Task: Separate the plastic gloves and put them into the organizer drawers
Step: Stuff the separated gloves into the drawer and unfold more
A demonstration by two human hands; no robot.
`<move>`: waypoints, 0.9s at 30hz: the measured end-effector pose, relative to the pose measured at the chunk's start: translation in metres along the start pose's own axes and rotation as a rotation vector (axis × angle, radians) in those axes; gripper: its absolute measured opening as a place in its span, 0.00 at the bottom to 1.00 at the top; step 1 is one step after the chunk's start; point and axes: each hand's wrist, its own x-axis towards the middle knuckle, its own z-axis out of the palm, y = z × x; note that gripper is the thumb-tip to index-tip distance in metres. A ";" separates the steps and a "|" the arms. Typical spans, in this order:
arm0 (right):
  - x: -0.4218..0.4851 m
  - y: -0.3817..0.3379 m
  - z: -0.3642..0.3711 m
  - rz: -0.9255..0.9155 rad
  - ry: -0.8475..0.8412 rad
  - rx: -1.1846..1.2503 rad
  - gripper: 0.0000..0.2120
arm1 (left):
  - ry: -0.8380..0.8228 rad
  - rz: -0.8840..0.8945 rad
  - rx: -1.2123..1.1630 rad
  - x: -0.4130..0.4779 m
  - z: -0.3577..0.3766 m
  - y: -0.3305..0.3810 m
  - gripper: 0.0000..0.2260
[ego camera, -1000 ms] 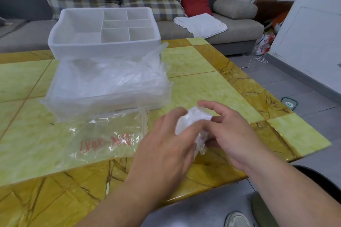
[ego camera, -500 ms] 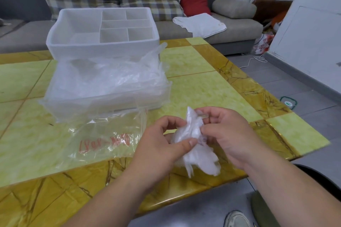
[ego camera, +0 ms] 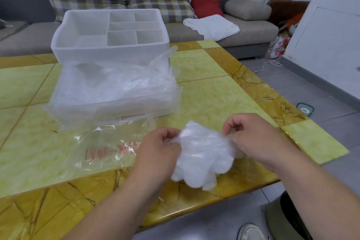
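Note:
A thin clear plastic glove point(ego camera: 202, 154) hangs spread out between my hands above the table's near edge, its fingers pointing down. My left hand point(ego camera: 157, 150) pinches its left cuff edge and my right hand point(ego camera: 251, 138) pinches the right edge. Behind stands the white organizer point(ego camera: 109, 48) with several open compartments on top. Its pulled-out drawer point(ego camera: 116, 101) in front is heaped with crumpled clear gloves point(ego camera: 116, 82).
An empty clear bag with red lettering point(ego camera: 109, 150) lies flat on the yellow-green tiled table point(ego camera: 214, 95) left of my hands. A grey sofa with checked cushions and a white cloth point(ego camera: 212, 27) runs behind the table. Floor lies to the right.
The bunched glove has been pulled open: my hands moved apart and it now hangs flat and spread between them.

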 end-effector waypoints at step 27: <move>0.003 0.000 0.003 0.077 -0.012 0.239 0.06 | -0.292 -0.318 -0.429 0.002 0.003 0.000 0.22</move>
